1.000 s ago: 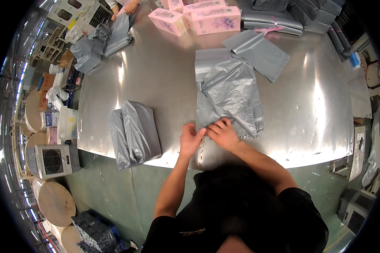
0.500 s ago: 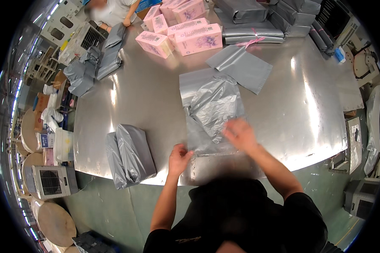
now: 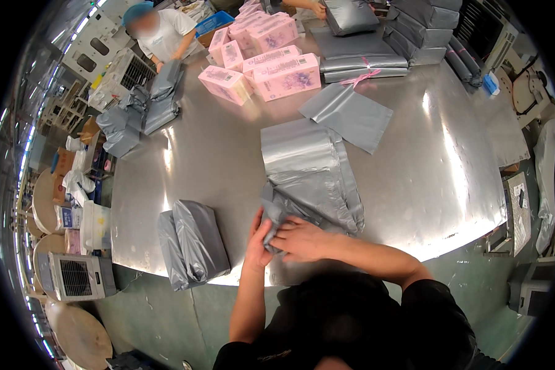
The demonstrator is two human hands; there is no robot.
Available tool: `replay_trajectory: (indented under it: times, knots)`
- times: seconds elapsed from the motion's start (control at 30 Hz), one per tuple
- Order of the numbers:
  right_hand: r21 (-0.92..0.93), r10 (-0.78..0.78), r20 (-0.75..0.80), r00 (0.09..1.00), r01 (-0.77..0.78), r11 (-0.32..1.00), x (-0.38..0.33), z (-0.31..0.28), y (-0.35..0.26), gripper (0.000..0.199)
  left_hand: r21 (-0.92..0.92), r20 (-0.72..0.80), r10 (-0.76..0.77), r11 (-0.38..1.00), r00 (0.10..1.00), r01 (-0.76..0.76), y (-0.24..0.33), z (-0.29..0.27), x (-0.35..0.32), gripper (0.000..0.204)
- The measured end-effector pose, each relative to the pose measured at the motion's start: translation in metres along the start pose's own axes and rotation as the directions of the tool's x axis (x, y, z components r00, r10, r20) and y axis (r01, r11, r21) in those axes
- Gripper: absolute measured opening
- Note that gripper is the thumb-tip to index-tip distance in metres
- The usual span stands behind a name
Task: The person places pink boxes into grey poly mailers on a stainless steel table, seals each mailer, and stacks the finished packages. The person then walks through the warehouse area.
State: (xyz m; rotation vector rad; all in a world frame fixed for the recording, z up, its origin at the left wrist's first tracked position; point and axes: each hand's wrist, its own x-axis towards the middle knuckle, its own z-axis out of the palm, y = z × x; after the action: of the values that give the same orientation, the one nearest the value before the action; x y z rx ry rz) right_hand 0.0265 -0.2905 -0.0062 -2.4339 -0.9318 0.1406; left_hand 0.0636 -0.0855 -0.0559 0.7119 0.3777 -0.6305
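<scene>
The person's left hand (image 3: 258,242) is curling its fingers around the near end of a grey plastic mailer bag (image 3: 311,179), gripping the crumpled edge. The right hand (image 3: 302,237) is lying just beside it, fingers bent and pressing down on the same bunched end, so both hands are closing on the bag at the near edge of the shiny metal tabletop (image 3: 216,154). The rest of the bag is stretching away from the hands, lying flat and wrinkled toward the middle of the tabletop. To the person's left, two filled grey parcels (image 3: 191,243) are resting side by side near the tabletop's edge, apart from the hands. Beyond the bag, a flat empty grey mailer (image 3: 346,114) is lying at an angle. Farther off, several pink boxes (image 3: 265,61) are standing together, and stacks of grey mailers (image 3: 364,58) are sitting behind them. At the far left corner another person (image 3: 160,34) is leaning over more grey parcels (image 3: 145,111).
</scene>
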Motion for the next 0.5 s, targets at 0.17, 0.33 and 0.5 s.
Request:
replay_trajectory:
  times: [0.17,0.33,0.5]
  knots:
    - [-0.024,0.205,-0.39,0.898,-0.232,0.972,-0.039,0.01,0.049,0.058,0.349,-0.212,0.216,0.928,0.953,-0.133,0.012,-0.025,0.009,0.043]
    - [-0.311,0.384,-0.31,0.869,-0.475,0.823,-0.066,0.047,0.093,0.055,0.45,-0.149,0.468,0.816,0.871,-0.362,0.079,-0.028,-0.013,0.031]
    - [-0.204,0.476,-0.239,0.846,-0.523,0.828,-0.064,0.043,0.091,0.052,0.333,-0.249,0.721,0.691,0.646,-0.642,0.16,0.022,-0.113,0.039]
